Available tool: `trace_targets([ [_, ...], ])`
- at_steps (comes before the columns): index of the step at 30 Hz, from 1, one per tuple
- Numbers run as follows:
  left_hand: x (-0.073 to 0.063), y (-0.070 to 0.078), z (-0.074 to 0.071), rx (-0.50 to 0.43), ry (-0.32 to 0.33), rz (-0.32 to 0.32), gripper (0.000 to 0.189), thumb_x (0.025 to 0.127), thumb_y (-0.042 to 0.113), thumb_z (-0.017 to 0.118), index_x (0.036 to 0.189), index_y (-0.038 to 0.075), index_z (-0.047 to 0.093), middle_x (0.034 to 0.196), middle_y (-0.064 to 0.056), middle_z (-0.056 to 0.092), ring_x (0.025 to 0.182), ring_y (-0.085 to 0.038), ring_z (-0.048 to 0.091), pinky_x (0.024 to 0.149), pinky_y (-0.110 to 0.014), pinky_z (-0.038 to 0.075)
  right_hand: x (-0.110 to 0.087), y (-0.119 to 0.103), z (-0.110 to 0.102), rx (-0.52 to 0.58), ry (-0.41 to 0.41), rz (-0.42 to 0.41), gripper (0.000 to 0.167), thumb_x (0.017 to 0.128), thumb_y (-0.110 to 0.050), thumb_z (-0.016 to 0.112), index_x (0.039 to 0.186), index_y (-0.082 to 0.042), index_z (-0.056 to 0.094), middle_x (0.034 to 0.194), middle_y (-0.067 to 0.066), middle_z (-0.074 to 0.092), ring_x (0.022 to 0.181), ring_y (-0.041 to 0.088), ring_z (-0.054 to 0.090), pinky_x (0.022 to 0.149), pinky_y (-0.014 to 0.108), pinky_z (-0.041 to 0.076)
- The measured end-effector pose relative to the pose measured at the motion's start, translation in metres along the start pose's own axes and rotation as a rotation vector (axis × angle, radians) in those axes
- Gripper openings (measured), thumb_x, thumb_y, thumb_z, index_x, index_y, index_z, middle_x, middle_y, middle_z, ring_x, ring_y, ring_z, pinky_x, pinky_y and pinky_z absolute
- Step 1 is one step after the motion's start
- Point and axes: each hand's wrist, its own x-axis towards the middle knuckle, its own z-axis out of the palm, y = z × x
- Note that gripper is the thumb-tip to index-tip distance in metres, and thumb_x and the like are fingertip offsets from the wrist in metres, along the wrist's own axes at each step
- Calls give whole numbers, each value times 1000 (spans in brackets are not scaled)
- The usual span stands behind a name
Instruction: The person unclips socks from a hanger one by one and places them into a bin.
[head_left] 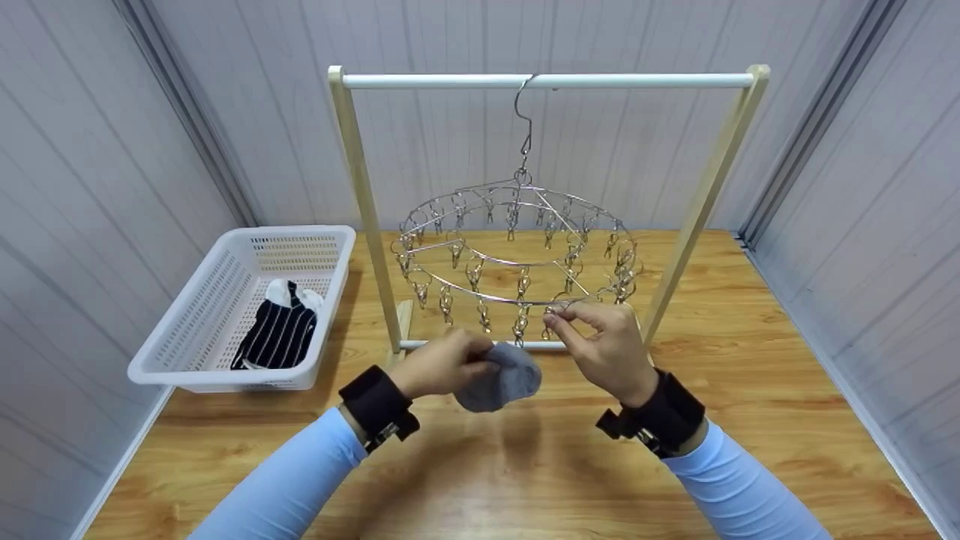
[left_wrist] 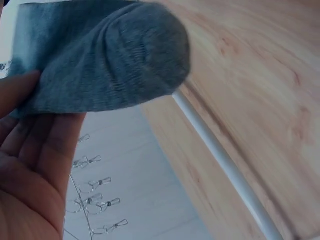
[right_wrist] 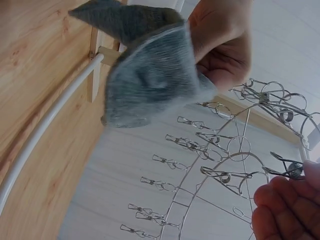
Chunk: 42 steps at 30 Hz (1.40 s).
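In my left hand (head_left: 448,364) I hold a grey sock (head_left: 499,377), pinched between thumb and fingers, just below the front rim of a round metal drying hanger (head_left: 504,301). The left wrist view shows the sock (left_wrist: 125,60) with its rounded end pointing away from the thumb. My right hand (head_left: 611,349) pinches a small metal clip (head_left: 549,322) on the hanger's front right rim. From the right wrist, that clip (right_wrist: 286,167) appears between thumb and fingertips. The sock and this clip are apart.
The hanger hooks over a white rail (head_left: 637,81) on a wooden stand (head_left: 360,172). Several clips hang around its rings. On the left, a white basket (head_left: 187,322) contains a black striped garment (head_left: 279,334) and something white. Panelled walls enclose the wooden surface (head_left: 750,420).
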Motion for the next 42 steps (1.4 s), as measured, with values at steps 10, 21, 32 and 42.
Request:
trace_targets([
  [10, -25, -18, -36, -24, 49, -75, 13, 101, 6, 71, 110, 1, 79, 102, -16, 82, 85, -22, 77, 77, -34, 68, -2, 0, -5, 0, -13, 61, 6, 87, 6, 83, 92, 1, 81, 88, 14, 83, 77, 31, 80, 86, 8, 56],
  [21, -64, -40, -77, -64, 93, -198, 22, 103, 9, 68, 122, 0, 76, 102, -15, 79, 86, -20, 73, 79, -36, 65, -2, -1, -6, 18, -4, 82, 5, 88, 4, 85, 92, 2, 82, 89, 13, 83, 80, 31, 81, 86, 9, 57],
  [32, -98, -58, -124, -57, 282, -293, 16, 105, 14, 68, 100, -1, 73, 86, -6, 71, 76, -16, 65, 67, -27, 56, -3, 0, -5, 10, 16, 79, 6, 86, 6, 85, 89, 1, 82, 89, 16, 83, 80, 34, 81, 88, 8, 56],
  [42, -112, -81, -148, -44, 465, -375, 30, 107, 9, 62, 130, -8, 68, 108, -21, 74, 86, -9, 65, 73, -18, 55, -4, 4, -5, 8, 20, 62, 7, 84, 7, 85, 88, 3, 81, 88, 16, 83, 78, 34, 81, 87, 7, 57],
])
